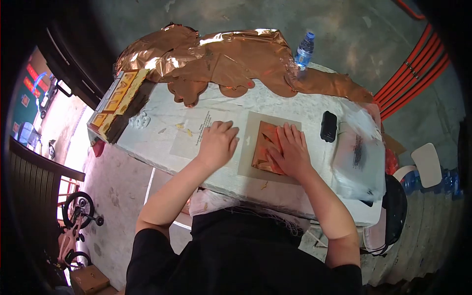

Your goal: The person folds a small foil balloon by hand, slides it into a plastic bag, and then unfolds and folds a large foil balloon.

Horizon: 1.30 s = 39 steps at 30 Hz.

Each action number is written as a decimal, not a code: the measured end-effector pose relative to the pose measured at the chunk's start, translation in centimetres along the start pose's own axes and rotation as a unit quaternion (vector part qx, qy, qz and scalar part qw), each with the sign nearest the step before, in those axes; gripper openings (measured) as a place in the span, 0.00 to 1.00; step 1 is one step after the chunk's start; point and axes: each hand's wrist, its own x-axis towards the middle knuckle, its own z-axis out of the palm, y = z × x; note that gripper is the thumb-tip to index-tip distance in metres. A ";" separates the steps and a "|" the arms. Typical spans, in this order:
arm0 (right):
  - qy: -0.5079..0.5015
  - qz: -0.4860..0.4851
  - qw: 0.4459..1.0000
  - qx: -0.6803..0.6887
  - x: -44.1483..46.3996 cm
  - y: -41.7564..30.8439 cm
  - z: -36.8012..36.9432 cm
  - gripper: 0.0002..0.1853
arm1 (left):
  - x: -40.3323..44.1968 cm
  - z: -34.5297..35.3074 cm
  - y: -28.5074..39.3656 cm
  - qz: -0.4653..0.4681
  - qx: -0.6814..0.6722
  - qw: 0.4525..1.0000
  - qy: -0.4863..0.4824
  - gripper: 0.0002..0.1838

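Observation:
My right hand (293,150) lies with its fingers stretched out on a folded piece of copper-coloured foil (261,153). Beneath the foil is a greyish, flat rectangular sheet (248,169), perhaps a card or a bag. To the left, my left hand (217,142) rests on the table, its fingers slightly bent and nothing visible in them. It touches the edge of a clear plastic bag (184,145) with printed text. Along the far side spread several flat, shiny copper foil balloons (221,61).
A stack of clear printed bags (356,162) sits at the table's right, beside a black case (328,127). A water bottle (304,51) stands at the back. A yellow-patterned box (118,101) and a crumpled white bundle (139,120) are at the left. Orange pipes (415,69) run beyond.

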 end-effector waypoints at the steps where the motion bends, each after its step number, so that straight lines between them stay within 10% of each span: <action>1: 0.013 -0.009 1.000 0.004 0.0 0.0 0.3 0.38 | -0.3 -0.2 0.5 0.006 0.003 1.000 -0.008 0.15; 39: -0.016 0.010 1.000 -0.013 0.0 -0.2 0.1 0.37 | 0.5 -0.8 0.3 -0.112 -0.282 0.950 -0.071 0.08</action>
